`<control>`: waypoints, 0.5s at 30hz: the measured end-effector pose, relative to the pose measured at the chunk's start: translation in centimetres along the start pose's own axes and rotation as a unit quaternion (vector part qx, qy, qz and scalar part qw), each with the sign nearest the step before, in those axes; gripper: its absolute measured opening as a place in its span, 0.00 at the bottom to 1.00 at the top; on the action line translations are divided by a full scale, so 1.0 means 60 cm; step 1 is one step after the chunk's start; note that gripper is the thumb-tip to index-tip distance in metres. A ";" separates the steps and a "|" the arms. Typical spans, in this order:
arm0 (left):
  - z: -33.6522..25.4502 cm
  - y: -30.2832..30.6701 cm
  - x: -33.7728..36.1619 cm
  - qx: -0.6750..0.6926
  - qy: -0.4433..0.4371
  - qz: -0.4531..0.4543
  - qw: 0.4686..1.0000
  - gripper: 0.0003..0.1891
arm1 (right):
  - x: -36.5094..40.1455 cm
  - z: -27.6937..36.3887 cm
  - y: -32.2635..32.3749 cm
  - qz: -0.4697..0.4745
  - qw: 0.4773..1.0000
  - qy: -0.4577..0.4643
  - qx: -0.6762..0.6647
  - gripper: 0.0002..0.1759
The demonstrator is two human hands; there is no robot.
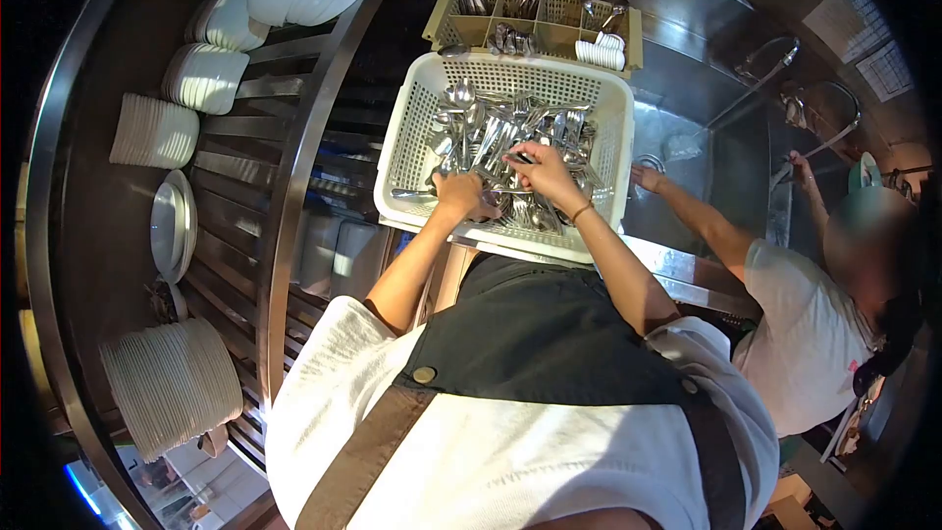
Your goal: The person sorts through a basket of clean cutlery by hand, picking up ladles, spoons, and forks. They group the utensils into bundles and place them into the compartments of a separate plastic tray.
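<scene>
A cream perforated plastic basket (396, 142) stands in front of me, holding a jumbled heap of metal forks and spoons (500, 128). My left hand (459, 196) is down in the near left part of the heap, its fingers curled around some cutlery; their tips are partly hidden. To the right, my right hand (546, 177) is above the heap, thumb and fingers closed on a piece of cutlery (518, 158) whose kind I cannot make out. Behind the basket, a beige divided cutlery holder (564, 39) has upright forks, spoons and small white spoons in its compartments.
On the left, a slatted metal rack (294, 167) carries stacked white bowls (208, 79), oval plates (172, 226) and a large plate stack (172, 383). At right, a co-worker (805, 334) reaches over a metal sink (677, 196), one hand close to the basket, the other near a spray hose.
</scene>
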State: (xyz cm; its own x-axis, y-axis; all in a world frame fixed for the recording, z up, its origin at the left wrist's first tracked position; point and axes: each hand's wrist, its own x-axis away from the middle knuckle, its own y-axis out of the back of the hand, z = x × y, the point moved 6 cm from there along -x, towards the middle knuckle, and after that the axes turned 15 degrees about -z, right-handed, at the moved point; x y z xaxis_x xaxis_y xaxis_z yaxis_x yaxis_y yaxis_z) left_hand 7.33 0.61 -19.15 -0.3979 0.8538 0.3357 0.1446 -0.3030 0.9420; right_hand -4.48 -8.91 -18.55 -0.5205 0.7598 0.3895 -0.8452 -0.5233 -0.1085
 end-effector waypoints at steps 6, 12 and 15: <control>0.079 -0.006 0.001 0.071 0.007 -0.152 0.986 0.09 | -0.005 0.003 0.017 -0.028 0.978 0.122 0.169 0.12; 0.104 0.104 0.035 0.156 -0.011 -0.279 0.947 0.07 | -0.014 0.072 0.015 -0.006 0.985 0.109 0.135 0.17; 0.122 0.125 0.018 0.161 -0.045 -0.259 0.951 0.07 | -0.019 0.137 0.012 0.002 0.979 0.149 0.142 0.17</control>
State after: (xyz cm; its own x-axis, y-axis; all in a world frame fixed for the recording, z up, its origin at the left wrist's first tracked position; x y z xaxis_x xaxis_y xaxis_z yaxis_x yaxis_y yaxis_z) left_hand 14.60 2.37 -11.74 -0.4148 0.8901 -0.1889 0.2263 0.3020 0.9261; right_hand -3.51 -13.31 -11.57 -0.5711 0.8145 0.1018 -0.7977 -0.5800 0.1650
